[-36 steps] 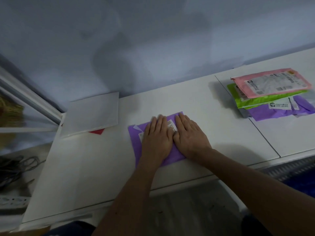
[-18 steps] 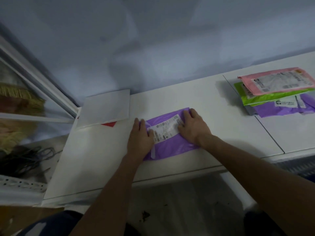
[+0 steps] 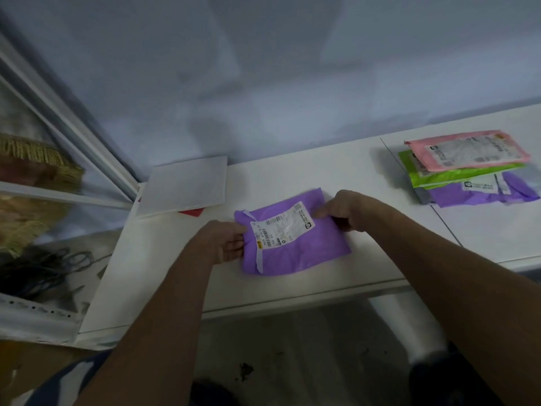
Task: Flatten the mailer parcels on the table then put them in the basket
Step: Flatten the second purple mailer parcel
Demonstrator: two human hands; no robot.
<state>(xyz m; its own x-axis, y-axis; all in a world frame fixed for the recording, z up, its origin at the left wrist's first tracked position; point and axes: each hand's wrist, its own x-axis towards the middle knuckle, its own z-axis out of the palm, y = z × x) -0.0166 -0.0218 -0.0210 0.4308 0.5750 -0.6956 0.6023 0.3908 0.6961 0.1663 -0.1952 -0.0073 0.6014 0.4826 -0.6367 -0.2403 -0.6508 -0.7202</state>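
Note:
A purple mailer parcel [image 3: 304, 253] with a white shipping label lies on the white table [image 3: 336, 168] in front of me. My left hand [image 3: 224, 240] pinches its left edge. My right hand [image 3: 348, 210] grips its right upper edge, fingers curled. At the far right sits a stack of mailers: a pink one [image 3: 468, 150] on top, a green one [image 3: 456, 175] under it, and a purple one [image 3: 486, 191] below. A woven basket [image 3: 35, 162] shows at the left behind a glass panel, blurred.
A white flat envelope [image 3: 184, 184] lies at the table's back left over a small red piece [image 3: 191, 213]. Dark cables [image 3: 44, 268] lie on a lower surface at left. A seam [image 3: 415, 191] divides the tabletop near the stack.
My hands moved from pressing flat together on the purple mailer, to sliding apart over it, to now gripping its left and right edges.

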